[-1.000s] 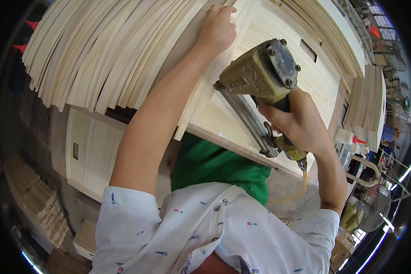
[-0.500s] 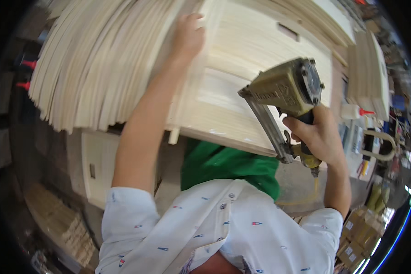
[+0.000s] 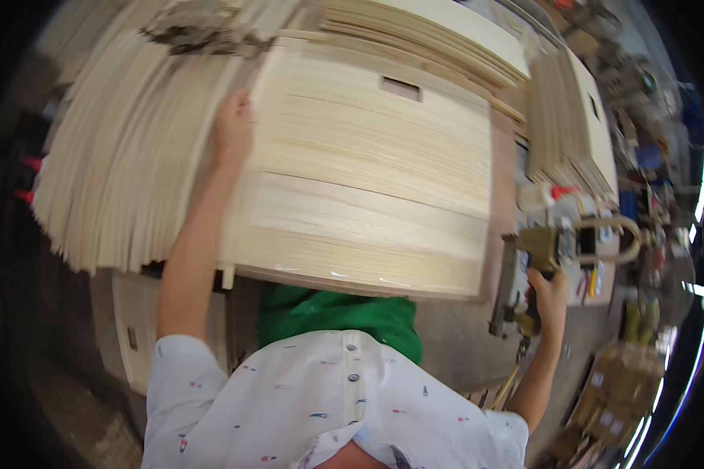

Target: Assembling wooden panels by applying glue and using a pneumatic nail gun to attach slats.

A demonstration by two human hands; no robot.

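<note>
A pale wooden panel (image 3: 375, 156) with a slot near its far edge lies flat in front of me. At its left side is my left hand (image 3: 233, 129), between the panel and a long row of stacked wooden boards (image 3: 125, 156). Its fingers look curled, but motion blur hides what they hold. My right hand (image 3: 551, 293) is closed round the grip of a brass-coloured nail gun (image 3: 541, 244), off the panel's near right corner. Its magazine stands on the left, and a hose runs down from the grip.
A white glue bottle with a red tip (image 3: 536, 196) stands right of the panel, before a stack of slotted boards (image 3: 563, 125). More boards (image 3: 430, 39) lie along the far side. Cardboard boxes (image 3: 614, 391) sit at lower right.
The nail gun has gone from over the panel to beyond its right side, lower down. The whole view has shifted, so panel and boards appear farther left. My left hand stays by the panel's left side.
</note>
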